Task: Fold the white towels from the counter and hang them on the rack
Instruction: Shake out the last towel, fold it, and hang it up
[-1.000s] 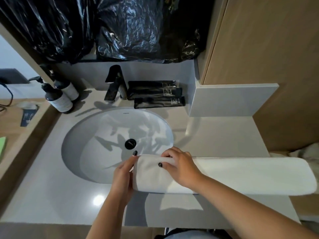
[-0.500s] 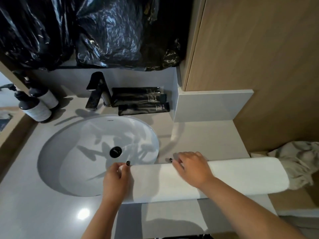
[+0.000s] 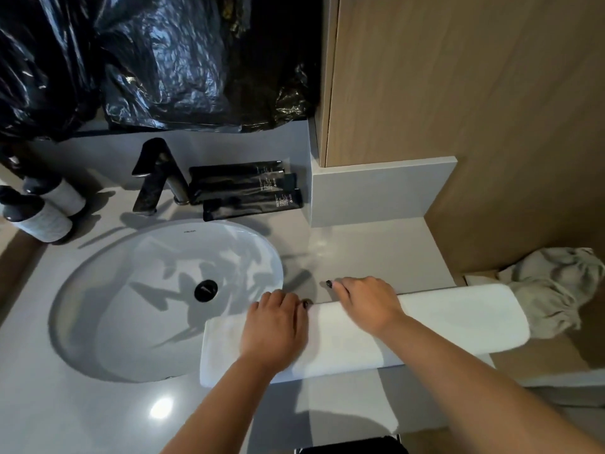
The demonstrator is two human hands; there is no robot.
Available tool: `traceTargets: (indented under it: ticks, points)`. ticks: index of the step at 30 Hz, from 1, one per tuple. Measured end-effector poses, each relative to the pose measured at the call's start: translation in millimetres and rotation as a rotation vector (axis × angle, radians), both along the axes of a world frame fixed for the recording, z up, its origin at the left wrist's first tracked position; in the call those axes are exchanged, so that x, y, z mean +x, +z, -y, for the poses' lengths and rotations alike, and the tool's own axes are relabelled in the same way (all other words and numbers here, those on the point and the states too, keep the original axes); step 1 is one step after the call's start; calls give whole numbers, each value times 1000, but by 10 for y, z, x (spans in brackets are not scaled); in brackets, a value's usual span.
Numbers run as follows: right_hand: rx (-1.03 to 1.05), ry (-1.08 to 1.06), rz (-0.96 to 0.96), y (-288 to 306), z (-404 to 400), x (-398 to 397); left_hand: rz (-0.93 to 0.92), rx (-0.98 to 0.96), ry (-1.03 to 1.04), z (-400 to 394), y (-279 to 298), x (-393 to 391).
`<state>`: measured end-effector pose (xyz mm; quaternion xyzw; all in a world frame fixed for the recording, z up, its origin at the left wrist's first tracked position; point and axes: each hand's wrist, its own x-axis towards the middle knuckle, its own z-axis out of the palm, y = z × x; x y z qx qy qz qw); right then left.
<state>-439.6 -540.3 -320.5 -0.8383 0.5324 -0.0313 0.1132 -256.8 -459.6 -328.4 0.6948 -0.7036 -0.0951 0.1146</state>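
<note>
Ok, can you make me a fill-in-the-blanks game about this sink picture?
1. Both hands, left and right, rest on a long ____ towel.
2. The towel's left end hangs over the edge of the ____.
3. The tap behind the sink is ____ in colour.
4. The crumpled cloth lies at the towel's ____ end.

Missing words: white; sink; black; right

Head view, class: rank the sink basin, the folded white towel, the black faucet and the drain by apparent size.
1. sink basin
2. folded white towel, nearly as long
3. black faucet
4. drain
</note>
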Motion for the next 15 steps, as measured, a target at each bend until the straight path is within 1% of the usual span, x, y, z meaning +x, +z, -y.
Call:
traceTargets:
  ticks: [2,4,6,8,10,12,15]
  points:
    - [-22,7,-12,15,-5,-169,10,-2,8,32,-54,45]
    - [-115,1,-31,18,-15,-458,22,-28,7,52,-63,53]
    - [-171,-81,-62,52,14,-788,20,-54,19,68,-59,28]
    - [-117,-150,-77,90,56,-997,59,-59,-19,87,-37,-29]
    - [-23,-161,-100,64,128,-1044,97,-49,-111,164,6,-192]
    - [35,-162,-95,63,184,-1024,39,-20,-200,264,74,-503]
    - [90,-132,-63,24,229,-1056,-53,87,-232,365,92,-890]
